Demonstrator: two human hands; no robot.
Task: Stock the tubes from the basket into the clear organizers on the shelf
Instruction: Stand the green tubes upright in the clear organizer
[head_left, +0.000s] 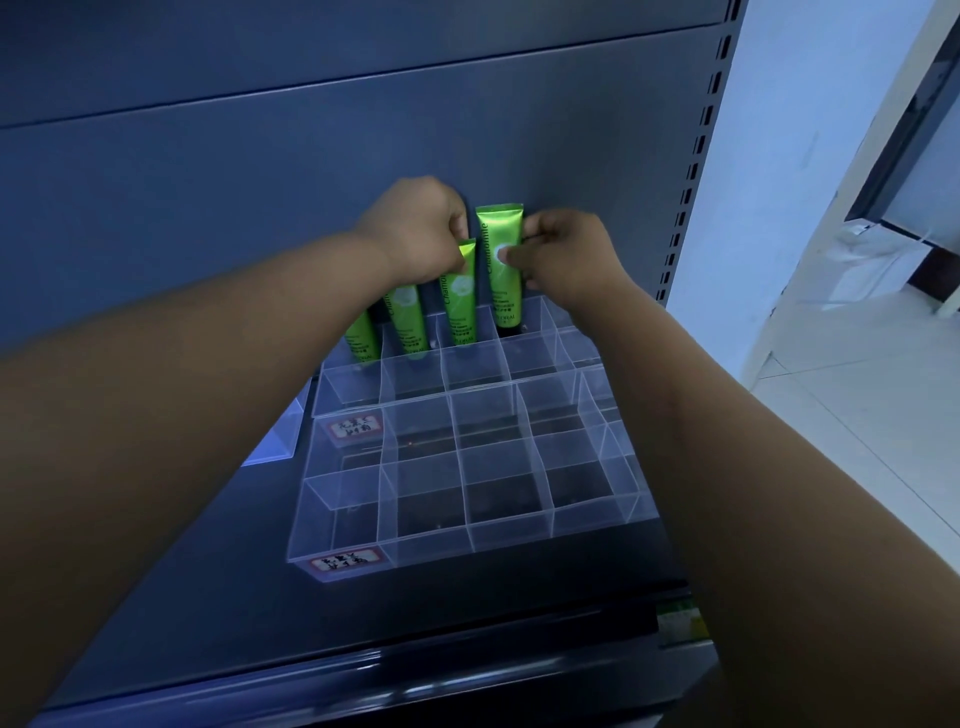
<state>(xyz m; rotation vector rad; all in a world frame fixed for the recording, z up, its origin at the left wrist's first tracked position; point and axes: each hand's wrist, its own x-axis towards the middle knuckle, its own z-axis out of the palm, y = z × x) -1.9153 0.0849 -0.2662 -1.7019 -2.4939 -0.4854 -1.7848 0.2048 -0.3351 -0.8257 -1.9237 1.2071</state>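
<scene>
Several green tubes stand upright in the back row of a clear organizer (540, 358) on the dark shelf. My left hand (415, 228) pinches the top of the third tube (460, 299), which sits in its compartment. My right hand (566, 254) pinches the fourth tube (501, 260), held upright with its dark cap at the compartment's mouth. Two more tubes (408, 317) stand further left, partly hidden behind my left forearm. A second clear organizer (467, 540) lies in front with bare compartments. The basket is out of view.
The grey back panel (311, 130) of the shelf rises right behind the tubes. A perforated shelf upright (691, 171) stands at the right, with a white wall and tiled floor beyond. Red-bordered labels (345, 564) are stuck on the organizers' front left corners.
</scene>
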